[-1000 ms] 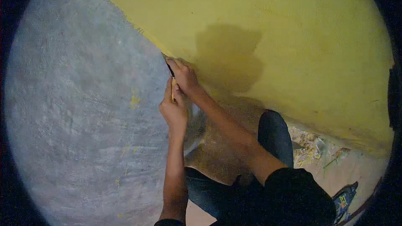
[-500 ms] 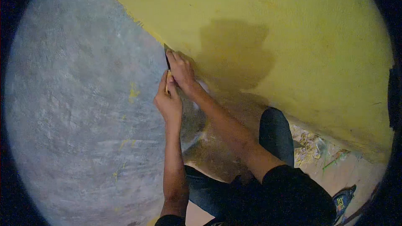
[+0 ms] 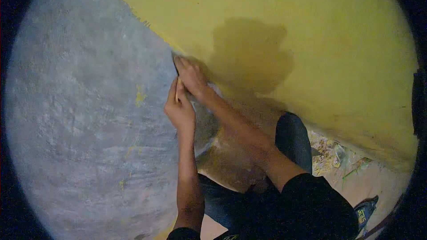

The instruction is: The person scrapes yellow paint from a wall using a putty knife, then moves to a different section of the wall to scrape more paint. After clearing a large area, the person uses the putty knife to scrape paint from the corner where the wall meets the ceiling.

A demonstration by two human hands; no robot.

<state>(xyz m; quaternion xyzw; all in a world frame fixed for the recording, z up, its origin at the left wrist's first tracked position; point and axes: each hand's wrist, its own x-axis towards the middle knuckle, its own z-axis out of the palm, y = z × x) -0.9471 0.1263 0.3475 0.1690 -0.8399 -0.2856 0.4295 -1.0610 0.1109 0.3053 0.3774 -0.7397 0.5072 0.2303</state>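
Note:
Low on the handle of a putty knife (image 3: 174, 58), my left hand (image 3: 181, 113) has its fingers closed around the yellowish grip. Above it, my right hand (image 3: 192, 78) presses its fingers along the dark, thin blade, which shows almost edge-on. The blade's tip lies against the border between the grey wall surface (image 3: 84, 98) and the yellow wall surface (image 3: 329, 40). Both hands are close together, the left just under the right. Much of the handle is hidden by my left fingers.
Yellow paint smears (image 3: 140, 95) mark the grey surface. My bent knee (image 3: 293, 140) is close to the wall at the right. Beyond it, yellowish flakes and debris (image 3: 327, 153) lie on the floor, near a shoe (image 3: 367, 213).
Both hands and the putty knife have shifted slightly down along the border. My left forearm has moved a little to the right. The grip is the same.

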